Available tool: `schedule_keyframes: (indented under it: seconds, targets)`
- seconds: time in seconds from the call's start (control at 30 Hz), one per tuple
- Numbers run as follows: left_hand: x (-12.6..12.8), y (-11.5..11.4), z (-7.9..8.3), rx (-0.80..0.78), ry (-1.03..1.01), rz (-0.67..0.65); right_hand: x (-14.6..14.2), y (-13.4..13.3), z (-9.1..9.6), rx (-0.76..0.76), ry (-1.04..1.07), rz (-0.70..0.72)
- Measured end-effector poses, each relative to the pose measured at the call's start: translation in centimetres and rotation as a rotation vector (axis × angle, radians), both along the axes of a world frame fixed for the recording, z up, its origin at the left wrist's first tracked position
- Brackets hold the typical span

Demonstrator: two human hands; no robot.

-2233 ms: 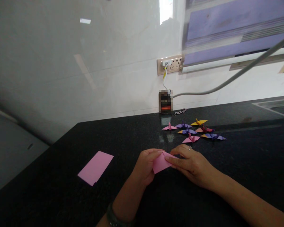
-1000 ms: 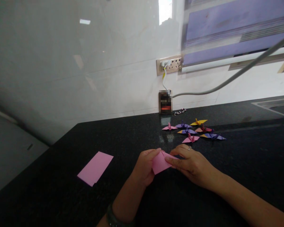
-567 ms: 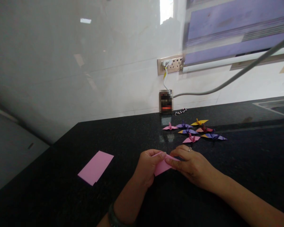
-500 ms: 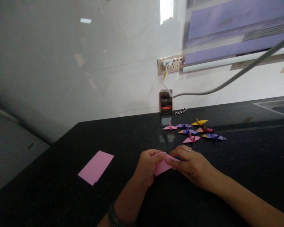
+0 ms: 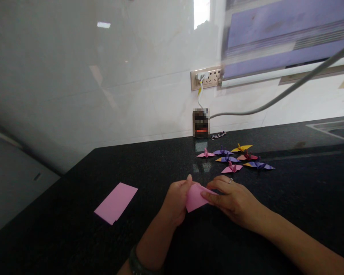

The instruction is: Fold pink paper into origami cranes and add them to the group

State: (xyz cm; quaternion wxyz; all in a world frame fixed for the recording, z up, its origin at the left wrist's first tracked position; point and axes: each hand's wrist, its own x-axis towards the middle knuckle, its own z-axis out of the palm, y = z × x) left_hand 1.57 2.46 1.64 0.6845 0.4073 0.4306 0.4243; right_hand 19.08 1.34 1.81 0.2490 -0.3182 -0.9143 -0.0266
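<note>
- Pink paper (image 5: 195, 199), folded with sloping edges, sits between the two hands, just above or on the dark table (image 5: 149, 164); which of the two, I cannot tell.
- Left hand (image 5: 176, 200): closed around the paper's 9 o'clock edge, thumb tip pointing up past the top edge, the other fingers mostly hidden behind.
- Right hand (image 5: 233, 198): pinching the paper's 3 o'clock side, thumb or finger lying across its face; a ring (image 5: 231, 180) shows on one finger.
- Dark bracelet (image 5: 135, 263) on the left wrist, between 7 and 8 o'clock from the paper.
- Flat pink sheets (image 5: 116, 203), stacked slightly askew, at 9 o'clock, well apart from the hands.
- Seven folded paper birds between 1 and 2 o'clock: two pink ones (image 5: 231, 168), a yellow one (image 5: 240, 148), a red one (image 5: 248, 156) and three purple ones (image 5: 259, 165).
- Patterned strand (image 5: 218, 135) near 1 o'clock, beside a blurred-out box (image 5: 201, 124) at 12 against the wall (image 5: 103, 95).
- Wall socket (image 5: 212, 77) with a white plug, farther up at 12.
</note>
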Motion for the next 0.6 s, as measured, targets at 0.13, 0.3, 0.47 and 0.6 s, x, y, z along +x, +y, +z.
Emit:
schedule_keyframes:
  seconds: [0.13,0.3,0.47,0.6]
  targets:
    - [-0.5,0.02,-0.19,0.073,0.126,-0.023,-0.04,0.01,0.07,0.003,-0.01,0.012]
    - [-0.64,0.09,-0.12,0.183,0.303,0.023,-0.12,-0.08,0.03,-0.021,-0.027,0.006]
    - [-0.66,0.12,0.21,0.298,0.44,0.004,-0.3,-0.15,0.2,-0.062,-0.022,0.006]
    - [-0.55,0.14,0.1,0.413,0.58,0.029,-0.35,-0.4,0.54,-0.157,0.016,0.008]
